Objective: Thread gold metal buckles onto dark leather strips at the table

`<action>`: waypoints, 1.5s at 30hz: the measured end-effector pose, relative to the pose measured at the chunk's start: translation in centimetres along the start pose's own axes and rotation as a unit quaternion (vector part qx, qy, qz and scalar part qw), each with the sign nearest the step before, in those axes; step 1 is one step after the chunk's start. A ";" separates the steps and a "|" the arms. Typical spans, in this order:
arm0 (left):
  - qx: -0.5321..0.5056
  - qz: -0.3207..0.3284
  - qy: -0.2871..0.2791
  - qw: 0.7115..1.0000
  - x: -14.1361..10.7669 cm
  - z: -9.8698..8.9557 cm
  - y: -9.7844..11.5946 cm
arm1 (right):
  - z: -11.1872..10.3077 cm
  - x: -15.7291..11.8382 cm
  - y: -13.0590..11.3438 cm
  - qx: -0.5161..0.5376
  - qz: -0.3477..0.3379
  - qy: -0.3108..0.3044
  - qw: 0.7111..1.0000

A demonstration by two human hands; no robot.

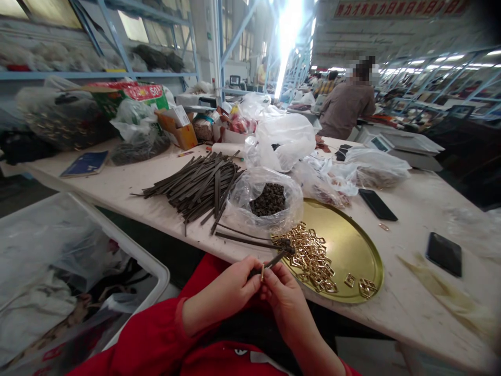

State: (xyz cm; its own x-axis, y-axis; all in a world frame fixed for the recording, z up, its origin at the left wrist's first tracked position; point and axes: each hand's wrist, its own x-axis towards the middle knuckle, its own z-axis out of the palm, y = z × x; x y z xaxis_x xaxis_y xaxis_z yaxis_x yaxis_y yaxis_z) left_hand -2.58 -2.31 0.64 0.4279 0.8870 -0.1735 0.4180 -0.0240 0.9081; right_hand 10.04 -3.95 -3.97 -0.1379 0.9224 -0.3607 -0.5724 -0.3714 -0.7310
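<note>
My left hand (pixel 235 284) and my right hand (pixel 285 292) meet just in front of the table edge, both with fingers pinched. Between the fingertips shows a small gold buckle (pixel 262 272). A narrow dark strap (pixel 277 259) runs from the fingers up toward the tray; how it passes through the buckle is hidden. Beyond my right hand lies a pile of gold buckles (pixel 309 256) on a round gold tray (pixel 352 235). Dark straps with thicker ends (pixel 246 240) rest from the table onto the tray's left rim.
Behind these are a heap of dark straps (pixel 199 183) and a clear bag (pixel 238 206) of small dark pieces (pixel 270 199). Two phones (pixel 378 204) lie at the right. A white bin (pixel 162 279) stands at the left. Another person (pixel 344 107) stands farther back.
</note>
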 end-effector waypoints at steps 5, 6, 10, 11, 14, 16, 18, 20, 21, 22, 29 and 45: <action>0.099 0.003 0.016 0.995 -0.2 -0.3 -0.1 | 0.4 -0.4 -0.6 0.031 0.030 0.001 0.999; 0.116 0.004 0.023 0.993 -0.2 -0.3 -0.2 | 0.4 -0.5 -0.8 0.032 0.036 -0.004 0.999; 0.165 0.016 0.041 0.985 -0.3 -0.1 -0.7 | 0.5 -0.9 -1.1 0.030 0.039 -0.029 0.998; 0.175 0.026 0.041 0.983 -0.2 0.0 -0.8 | 0.5 -1.0 -1.1 0.031 0.038 -0.030 0.998; 0.201 0.054 0.034 0.978 -0.2 0.2 -1.2 | 0.1 -1.1 -1.2 0.039 0.044 -0.020 0.998; 0.217 0.056 0.028 0.974 -0.2 0.3 -1.3 | -0.1 -1.1 -1.1 0.050 0.052 -0.017 0.997; 0.227 0.051 0.023 0.972 -0.2 0.3 -1.3 | -0.2 -1.0 -1.1 0.056 0.059 -0.018 0.996; 0.224 0.052 0.011 0.973 -0.3 0.3 -1.2 | -0.2 -1.0 -1.1 0.059 0.062 -0.017 0.996; 0.219 0.053 0.006 0.974 -0.3 0.3 -1.2 | -0.2 -1.0 -1.1 0.061 0.063 -0.017 0.996; 0.213 0.055 0.002 0.975 -0.3 0.3 -1.1 | -0.2 -1.1 -1.2 0.063 0.064 -0.017 0.996; 0.179 0.044 -0.015 0.983 -0.3 0.1 -0.6 | -0.4 -0.9 -1.1 0.061 0.067 -0.027 0.996; 0.141 0.017 -0.013 0.990 -0.1 0.3 -0.7 | -0.5 -0.9 -1.0 0.039 0.045 -0.047 0.997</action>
State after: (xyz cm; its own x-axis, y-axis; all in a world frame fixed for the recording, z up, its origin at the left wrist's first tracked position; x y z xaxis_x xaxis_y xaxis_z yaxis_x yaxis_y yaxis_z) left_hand -2.71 -2.48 -0.13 0.4643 0.8716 -0.1572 0.6088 -0.1852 0.7714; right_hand 11.17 -4.43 -3.19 -0.2637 0.8932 -0.3644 -0.6146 -0.4467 -0.6501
